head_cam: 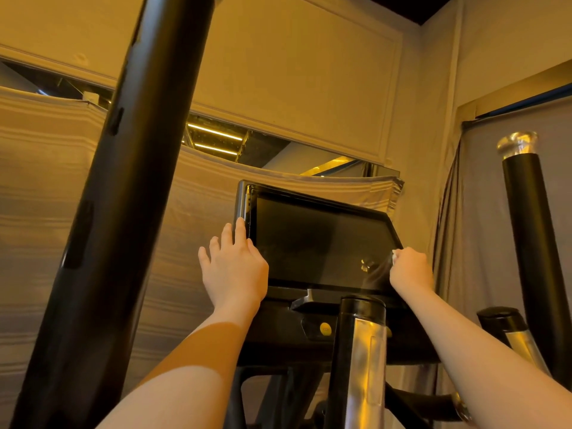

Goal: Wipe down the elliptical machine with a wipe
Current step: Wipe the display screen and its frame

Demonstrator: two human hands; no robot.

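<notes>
My left hand [236,267] is resting with straight fingers against the left edge of the elliptical's dark screen [315,239]. My right hand [410,269] is curling tight around a white wipe [395,257] (only a scrap is peeking out) and is pressing it to the screen's lower right corner.

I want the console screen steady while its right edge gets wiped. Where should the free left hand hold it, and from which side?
Hold the console screen by its left bezel, coming in from the left side. That edge is a raised frame that fingers can brace against, and it sits opposite the right hand, which grips the wipe at the right edge. The left hand already rests there, fingers straight, off the glass.
</notes>
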